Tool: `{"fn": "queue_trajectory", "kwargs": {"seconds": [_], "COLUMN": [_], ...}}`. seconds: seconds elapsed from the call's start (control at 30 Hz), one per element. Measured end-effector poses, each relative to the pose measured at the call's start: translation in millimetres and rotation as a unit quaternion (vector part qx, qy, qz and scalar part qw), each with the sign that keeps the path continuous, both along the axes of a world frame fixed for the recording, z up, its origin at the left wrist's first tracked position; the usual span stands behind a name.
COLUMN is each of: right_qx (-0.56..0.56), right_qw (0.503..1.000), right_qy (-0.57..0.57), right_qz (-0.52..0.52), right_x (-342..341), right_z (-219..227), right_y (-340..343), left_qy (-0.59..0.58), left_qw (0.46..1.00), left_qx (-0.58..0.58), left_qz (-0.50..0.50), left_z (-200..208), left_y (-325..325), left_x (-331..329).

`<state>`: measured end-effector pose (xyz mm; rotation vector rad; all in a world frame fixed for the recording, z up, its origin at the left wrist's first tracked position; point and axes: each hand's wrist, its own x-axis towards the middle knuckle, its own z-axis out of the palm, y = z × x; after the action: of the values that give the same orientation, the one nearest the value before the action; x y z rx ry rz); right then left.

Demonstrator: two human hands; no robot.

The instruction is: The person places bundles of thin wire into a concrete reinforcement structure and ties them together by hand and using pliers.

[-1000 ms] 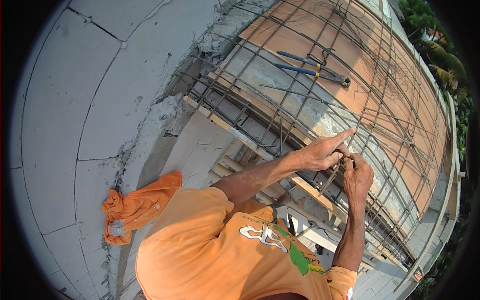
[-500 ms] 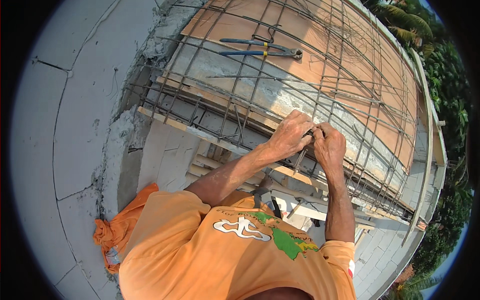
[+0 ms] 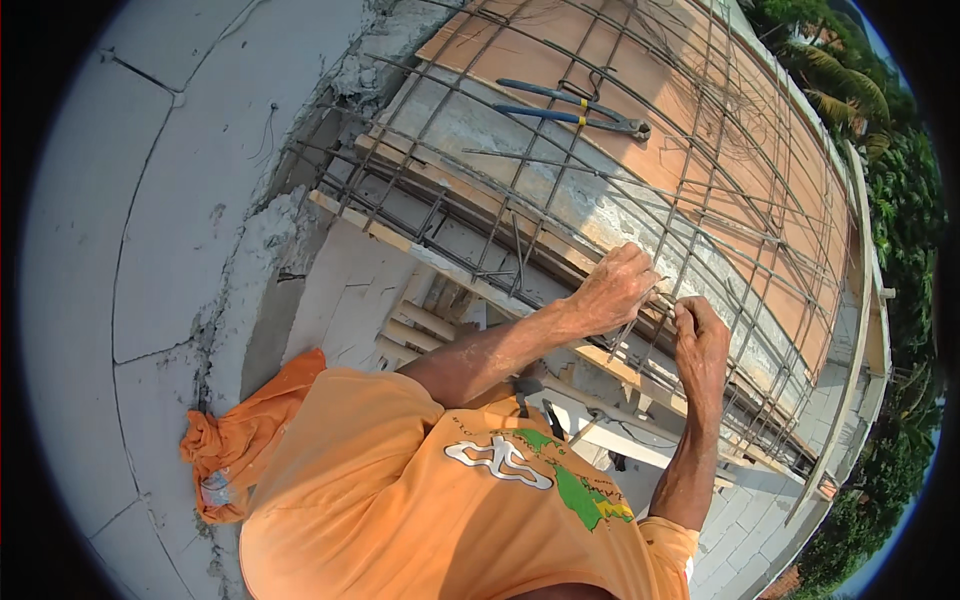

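Both my hands work over a grid of steel rebar (image 3: 515, 187) at the edge of a formwork. My left hand (image 3: 620, 285) is closed in a pinch above the bars near the trough. Just to its right, my right hand (image 3: 702, 330) has thumb and fingers pinched together, a short gap from the left. Whatever lies between the fingertips is too small to make out. A pair of end-cutting nippers (image 3: 575, 112) with blue, yellow-banded handles rests on the rebar beyond my hands.
Brown plywood (image 3: 625, 65) lies under the far rebar, with loose tie wire (image 3: 690, 80) on it. A wooden form board (image 3: 400, 240) edges the trough. An orange cloth (image 3: 235, 450) lies by the grey block wall (image 3: 150, 250) at left. Trees (image 3: 905, 220) stand at right.
My hands, close together before, are now further apart, the right one drawn away from the left. The view has shifted, so the rebar and nippers appear further right and lower.
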<state>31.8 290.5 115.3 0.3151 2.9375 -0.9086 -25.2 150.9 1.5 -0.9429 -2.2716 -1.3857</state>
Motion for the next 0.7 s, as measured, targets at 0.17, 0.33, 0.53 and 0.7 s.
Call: {"fn": "queue_trajectory", "kwargs": {"seconds": [0.17,0.33,0.53,0.7], "right_qx": [0.189,0.307,0.283,0.309], "right_qw": [0.965,0.924,0.94,0.929], "right_qy": [0.119,0.117,0.105,0.072], "right_qz": [0.139,0.195,0.16,0.189], "right_x": [5.6,-13.2,-27.0,-29.6], "right_z": [-7.3,-7.3,-9.6,-4.8], "right_y": [-20.3,-15.6,12.4,9.6], "left_qy": [0.031,0.021,-0.013,-0.021], "left_qw": [0.999,0.999,1.0,1.0], "left_qx": [0.02,0.015,0.013,0.013], "left_qz": [0.012,0.026,0.008,0.01], "left_z": [-10.2,-7.7,-1.5,3.2], "left_y": [3.8,2.8,14.1,0.3], "left_x": [0.5,3.4,4.3,-3.2]}}
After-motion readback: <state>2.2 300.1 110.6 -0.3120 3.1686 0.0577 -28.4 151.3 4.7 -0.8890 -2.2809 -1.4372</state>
